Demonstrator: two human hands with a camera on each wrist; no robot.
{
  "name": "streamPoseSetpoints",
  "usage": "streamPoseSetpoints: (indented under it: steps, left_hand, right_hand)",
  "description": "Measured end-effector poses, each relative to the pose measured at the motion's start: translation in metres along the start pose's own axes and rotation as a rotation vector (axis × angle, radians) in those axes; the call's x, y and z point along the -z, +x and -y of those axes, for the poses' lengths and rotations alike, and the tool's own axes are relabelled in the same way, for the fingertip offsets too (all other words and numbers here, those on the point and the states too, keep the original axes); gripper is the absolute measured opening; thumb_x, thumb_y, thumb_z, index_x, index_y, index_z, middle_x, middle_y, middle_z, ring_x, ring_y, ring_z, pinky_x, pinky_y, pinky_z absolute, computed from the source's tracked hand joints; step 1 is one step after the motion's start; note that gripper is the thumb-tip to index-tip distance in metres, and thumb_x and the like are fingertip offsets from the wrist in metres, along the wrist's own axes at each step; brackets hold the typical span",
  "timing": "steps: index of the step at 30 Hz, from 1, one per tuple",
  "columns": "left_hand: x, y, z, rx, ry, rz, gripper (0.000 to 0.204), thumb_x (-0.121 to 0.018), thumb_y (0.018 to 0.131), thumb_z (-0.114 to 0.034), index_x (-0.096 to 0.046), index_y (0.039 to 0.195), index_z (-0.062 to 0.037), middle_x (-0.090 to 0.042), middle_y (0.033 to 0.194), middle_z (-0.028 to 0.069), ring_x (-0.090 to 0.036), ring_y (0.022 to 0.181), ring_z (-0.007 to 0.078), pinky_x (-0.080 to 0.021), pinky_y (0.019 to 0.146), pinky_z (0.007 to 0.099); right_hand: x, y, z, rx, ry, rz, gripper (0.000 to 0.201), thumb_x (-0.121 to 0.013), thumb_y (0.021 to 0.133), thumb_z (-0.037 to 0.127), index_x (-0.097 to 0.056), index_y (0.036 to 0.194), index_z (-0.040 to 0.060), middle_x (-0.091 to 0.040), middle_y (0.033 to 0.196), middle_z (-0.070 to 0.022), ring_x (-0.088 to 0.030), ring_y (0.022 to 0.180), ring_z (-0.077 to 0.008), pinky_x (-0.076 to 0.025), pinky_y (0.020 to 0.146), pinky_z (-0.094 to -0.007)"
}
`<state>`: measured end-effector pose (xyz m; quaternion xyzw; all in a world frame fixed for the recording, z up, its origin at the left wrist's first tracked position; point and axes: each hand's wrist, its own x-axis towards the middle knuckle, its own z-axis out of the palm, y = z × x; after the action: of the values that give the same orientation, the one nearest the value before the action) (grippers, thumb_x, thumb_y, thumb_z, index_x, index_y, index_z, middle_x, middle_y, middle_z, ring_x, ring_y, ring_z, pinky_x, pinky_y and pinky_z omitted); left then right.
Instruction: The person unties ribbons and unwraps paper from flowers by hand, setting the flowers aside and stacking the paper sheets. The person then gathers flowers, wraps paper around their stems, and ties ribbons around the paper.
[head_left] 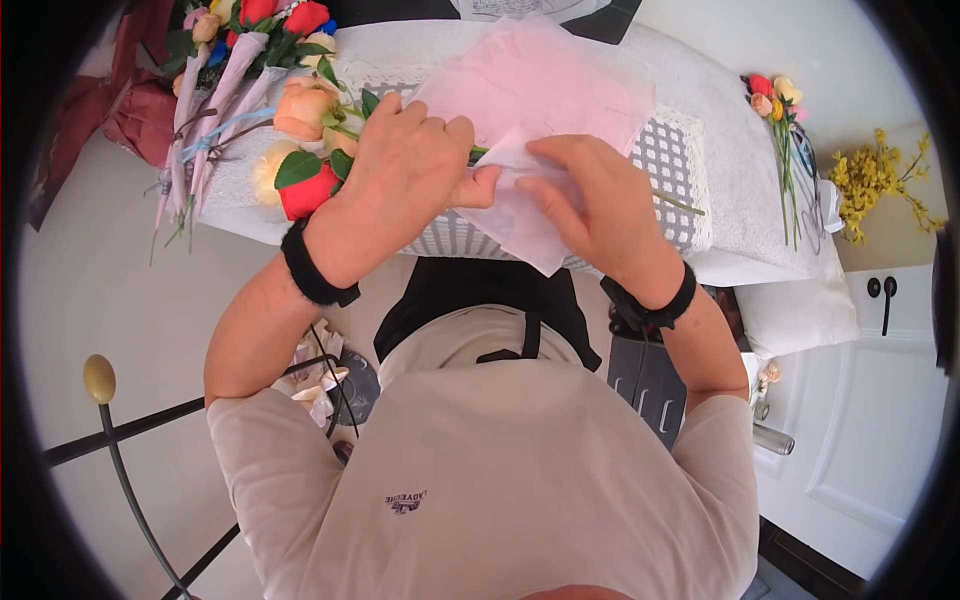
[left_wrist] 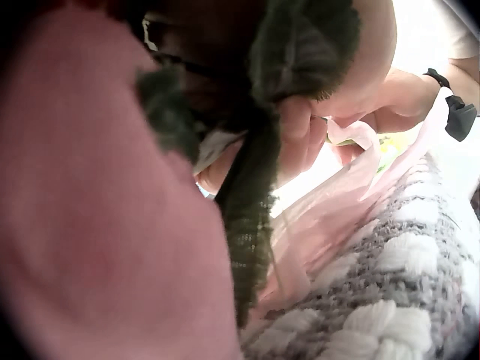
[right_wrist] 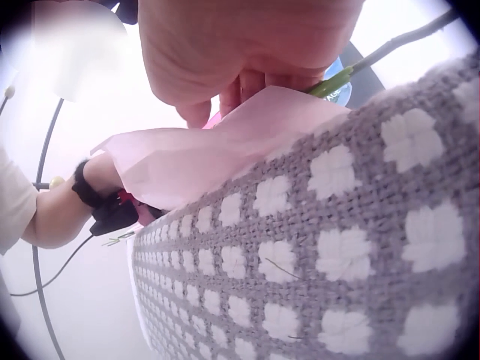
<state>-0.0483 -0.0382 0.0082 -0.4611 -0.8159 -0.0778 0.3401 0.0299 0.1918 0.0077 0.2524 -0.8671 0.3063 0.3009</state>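
In the head view my left hand (head_left: 410,170) has its fingers curled around the stems of a small group of roses. A peach rose (head_left: 305,108), a red rose (head_left: 308,193) and a cream rose (head_left: 268,172) show to its left, with green leaves (head_left: 299,169) among them. Pale pink wrapping paper (head_left: 545,80) lies under the stems, its near part folded up over them. My right hand (head_left: 610,200) pinches this fold between thumb and fingers. Beyond it the bare end of a stem (head_left: 680,204) sticks out to the right; the middle of the stems is hidden by paper.
Wrapped flowers (head_left: 215,120) lie at the table's left, beside dark red wrapping (head_left: 135,110). A grey-and-white woven cloth (head_left: 675,150) covers the middle. Several loose flowers (head_left: 780,130) lie at the right, near yellow blossoms (head_left: 870,185). A black stand (head_left: 120,437) is at lower left.
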Motion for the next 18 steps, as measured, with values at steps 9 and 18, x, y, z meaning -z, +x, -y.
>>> streamPoseSetpoints:
  steps: [9,18]
  left_hand:
    - [0.010,0.003,-0.004,0.017,-0.079,0.042,0.035,-0.081,0.076,-0.030,-0.055,0.082,-0.0078,-0.057,0.067,0.0075,-0.057,0.072,0.0269,-0.042,0.075,0.0396]
    - [-0.007,0.024,-0.019,0.028,0.186,-0.172,0.032,-0.077,0.068,-0.023,-0.056,0.090,-0.0114,-0.054,0.091,0.0056,-0.053,0.086,0.0247,-0.042,0.076,0.0396]
  right_hand:
    - [-0.009,0.004,-0.001,0.185,-0.254,-0.012,0.026,-0.080,0.080,0.007,-0.067,0.103,0.0042,-0.058,0.088,-0.0084,-0.059,0.080,-0.0276,-0.052,0.069,-0.0385]
    - [-0.015,0.009,-0.004,0.094,-0.207,-0.070,0.018,-0.077,0.084,0.005,-0.067,0.098,0.0033,-0.059,0.086,-0.0113,-0.060,0.080,-0.0313,-0.051,0.068,-0.0412]
